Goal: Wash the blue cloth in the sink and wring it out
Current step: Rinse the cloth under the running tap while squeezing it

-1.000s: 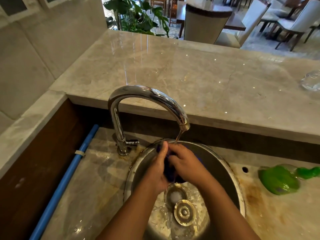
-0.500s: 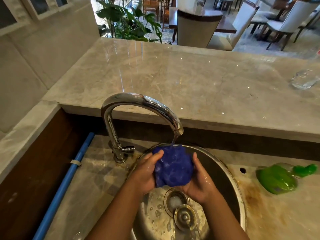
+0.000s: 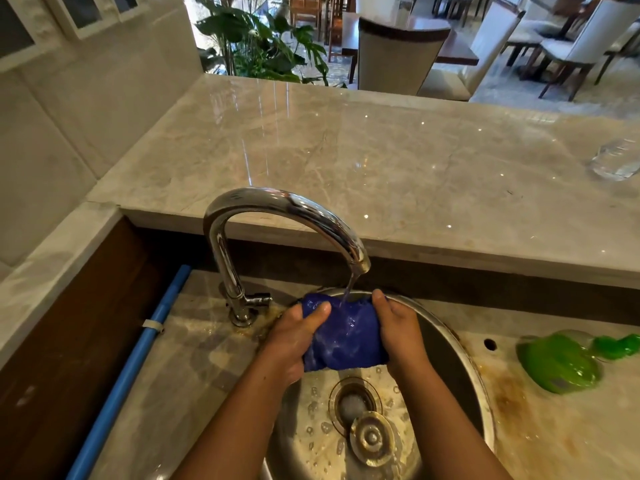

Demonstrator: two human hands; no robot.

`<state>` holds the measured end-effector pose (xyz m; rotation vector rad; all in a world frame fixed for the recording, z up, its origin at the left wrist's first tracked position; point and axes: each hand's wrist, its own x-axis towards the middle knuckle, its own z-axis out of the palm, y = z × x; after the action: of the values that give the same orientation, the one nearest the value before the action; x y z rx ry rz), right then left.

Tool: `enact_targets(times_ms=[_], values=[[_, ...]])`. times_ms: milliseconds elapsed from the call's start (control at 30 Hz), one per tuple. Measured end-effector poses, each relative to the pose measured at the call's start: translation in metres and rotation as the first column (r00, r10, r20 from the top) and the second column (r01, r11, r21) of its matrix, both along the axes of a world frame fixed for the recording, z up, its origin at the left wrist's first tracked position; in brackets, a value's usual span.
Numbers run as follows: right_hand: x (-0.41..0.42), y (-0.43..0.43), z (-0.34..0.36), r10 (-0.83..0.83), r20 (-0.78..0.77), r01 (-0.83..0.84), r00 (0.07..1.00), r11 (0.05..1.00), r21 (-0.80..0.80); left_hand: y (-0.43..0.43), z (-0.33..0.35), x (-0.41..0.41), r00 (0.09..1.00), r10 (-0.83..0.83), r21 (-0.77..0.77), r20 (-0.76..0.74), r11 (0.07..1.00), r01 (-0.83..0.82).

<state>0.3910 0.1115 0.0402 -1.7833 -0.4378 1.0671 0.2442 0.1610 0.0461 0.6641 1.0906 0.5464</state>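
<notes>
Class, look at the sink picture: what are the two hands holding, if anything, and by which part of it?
Both hold the blue cloth under the tap's stream: the left hand grips its left end, the right hand its right end.

Daylight is the main source and enters from the open dining area beyond the curved chrome tap [image 3: 287, 209]. The polished grey marble counter [image 3: 381, 161] behind the tap carries pale vertical streak reflections and scattered pin-point glints. The tap arch shows bright specular bands. The round stainless-steel sink [image 3: 443, 362] below the tap is dimmer, and its far wall lies in shadow. The dark brown wooden panel [image 3: 69, 323] left of the tap is underexposed. Focus is sharp at the tap. The translucent green plastic bottle [image 3: 557, 365] right of the tap appears soft and smeared. Wide-angle distortion bends the counter edges near the frame borders.
</notes>
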Motion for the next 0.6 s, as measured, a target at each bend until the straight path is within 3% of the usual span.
enact_targets(times_ms=[100, 167, 333, 467, 600], values=[[0.003, -0.005, -0.001, 0.054, -0.298, -0.038, 0.953, 0.998, 0.059, 0.002, -0.002, 0.005, 0.996, 0.06, -0.007, -0.062, 0.998, -0.06], [0.004, -0.008, -0.002, 0.125, -0.387, -0.086, 0.913, 0.99, 0.115, 0.003, -0.004, 0.007, 0.993, 0.091, -0.001, -0.081, 0.996, -0.091], [0.004, -0.011, -0.004, 0.083, -0.128, -0.068, 0.988, 0.991, 0.115, 0.003, -0.003, 0.007, 0.987, 0.131, 0.051, -0.092, 0.991, -0.127], [0.001, -0.016, -0.01, 0.026, 0.088, -0.038, 0.996, 0.988, 0.147, -0.004, -0.008, 0.006, 0.989, 0.145, 0.019, -0.039, 0.989, -0.145], [0.003, -0.019, -0.011, 0.053, -0.028, -0.048, 0.998, 0.989, 0.143, -0.004, -0.009, 0.008, 0.986, 0.158, -0.037, -0.052, 0.986, -0.16]])
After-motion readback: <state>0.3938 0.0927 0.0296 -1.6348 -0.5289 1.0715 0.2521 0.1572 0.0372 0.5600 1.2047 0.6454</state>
